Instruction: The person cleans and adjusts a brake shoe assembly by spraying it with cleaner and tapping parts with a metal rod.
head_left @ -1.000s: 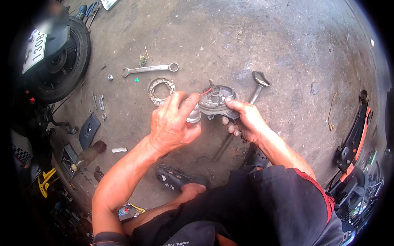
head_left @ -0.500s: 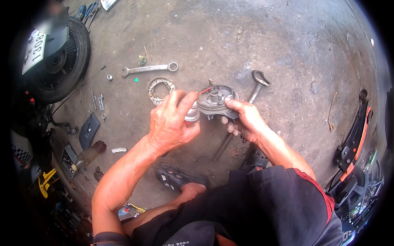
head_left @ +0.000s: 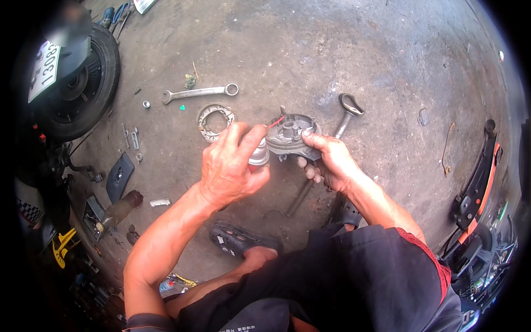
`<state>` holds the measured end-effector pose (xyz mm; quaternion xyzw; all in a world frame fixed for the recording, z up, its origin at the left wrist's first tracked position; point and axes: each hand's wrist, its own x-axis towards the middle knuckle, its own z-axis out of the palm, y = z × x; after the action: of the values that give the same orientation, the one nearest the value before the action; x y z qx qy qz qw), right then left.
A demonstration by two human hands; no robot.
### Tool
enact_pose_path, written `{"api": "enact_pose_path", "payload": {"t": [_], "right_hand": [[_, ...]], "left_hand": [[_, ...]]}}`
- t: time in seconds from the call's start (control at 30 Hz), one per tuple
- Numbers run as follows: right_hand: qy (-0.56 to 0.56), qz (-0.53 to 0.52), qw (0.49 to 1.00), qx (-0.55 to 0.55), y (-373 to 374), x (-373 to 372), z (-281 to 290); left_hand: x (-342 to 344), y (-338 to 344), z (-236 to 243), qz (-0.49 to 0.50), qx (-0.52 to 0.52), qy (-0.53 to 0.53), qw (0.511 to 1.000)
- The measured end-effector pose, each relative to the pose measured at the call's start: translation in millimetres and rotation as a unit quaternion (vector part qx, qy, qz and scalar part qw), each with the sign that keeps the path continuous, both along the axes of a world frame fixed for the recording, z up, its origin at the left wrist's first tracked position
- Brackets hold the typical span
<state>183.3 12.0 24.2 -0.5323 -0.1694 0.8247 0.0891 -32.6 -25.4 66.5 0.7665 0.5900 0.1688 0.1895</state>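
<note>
My left hand is closed on a silvery spray can fitted with a thin red straw, its tip over a round metal brake plate. My right hand grips that plate, thumb on the near rim, fingers underneath. Just beyond the can lies a pair of brake shoes forming a ring, with a combination wrench farther back. A long metal bar with a looped end lies behind and under my right hand, partly hidden.
A motorcycle wheel is at the upper left, beside small loose parts, a dark plastic piece and a bottle. An orange-and-black jack-like tool lies at right, near dark machinery. My sandalled foot is below my hands.
The can in my left hand has shifted very slightly toward the left since a second ago. Both hands keep their grips, and the plate is in nearly the same spot.
</note>
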Motion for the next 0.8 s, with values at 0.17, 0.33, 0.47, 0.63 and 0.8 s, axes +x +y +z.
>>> {"api": "enact_pose_path", "payload": {"t": [0.17, 0.33, 0.47, 0.63, 0.8], "right_hand": [[-0.01, -0.03, 0.999, -0.01, 1.7, -2.2, 4.4], [-0.008, -0.033, 0.999, -0.012, 1.7, -0.6, 2.4], [-0.008, -0.027, 1.0, -0.013, 2.0, -2.7, 5.5], [-0.034, -0.025, 0.999, -0.014, 6.4, -4.3, 7.3], [-0.065, 0.039, 0.996, -0.052, 16.3, -6.3, 15.5]], "left_hand": [[1.3, 0.8, 0.1, -0.003, -0.002, 0.002, 1.0], [4.2, -0.1, 2.4, -0.006, -0.031, 0.009, 0.999], [-6.5, -3.5, 7.5, 0.016, -0.025, 0.001, 1.0], [-36.8, -5.7, 48.1, 0.041, -0.002, -0.097, 0.994], [-84.1, -12.9, 89.3, 0.201, -0.079, -0.278, 0.936]]}}
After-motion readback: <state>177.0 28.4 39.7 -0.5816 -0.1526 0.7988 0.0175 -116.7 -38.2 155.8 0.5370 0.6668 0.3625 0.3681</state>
